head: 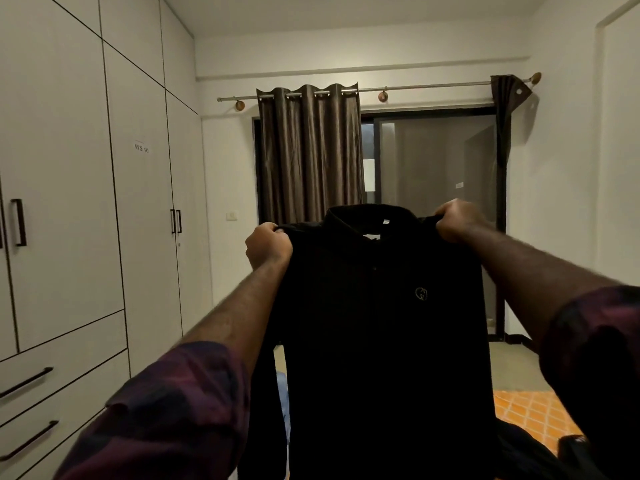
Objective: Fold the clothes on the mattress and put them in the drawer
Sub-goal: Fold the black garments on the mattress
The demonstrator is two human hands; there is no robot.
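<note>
The left hand (pixel 268 245) and right hand (pixel 457 220) each pinch a shoulder of the black shirt (pixel 381 323), holding it up, hanging flat. This looks like the start of folding; next, lay it down, then use the drawers (pixel 52 386) at near left.

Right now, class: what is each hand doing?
Left hand: closed, gripping one shoulder of the black shirt.
Right hand: closed, gripping the shirt's other shoulder.
</note>
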